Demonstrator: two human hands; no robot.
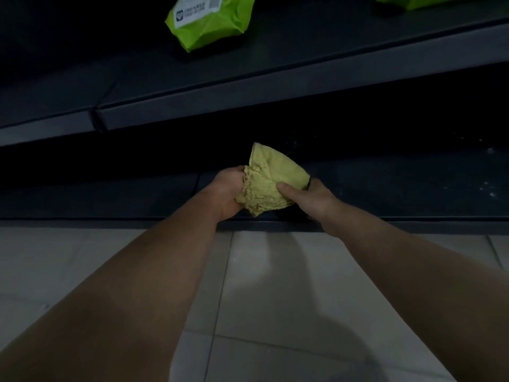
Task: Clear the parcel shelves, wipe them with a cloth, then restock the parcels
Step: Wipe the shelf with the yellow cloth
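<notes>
A crumpled yellow cloth (271,181), speckled with dirt, is held between both hands just above the front of the dark bottom shelf (110,199). My left hand (228,190) grips its bunched left edge. My right hand (311,195) holds its right side, thumb pressed on top. On the dark upper shelf (275,86) lies a bright green parcel (212,20) with a white label. A second green parcel (429,1) shows at the top right edge.
Pale floor tiles (275,299) run in front of the shelf base. White dust specks (484,186) dot the bottom shelf at the right. The space under the upper shelf is deep in shadow.
</notes>
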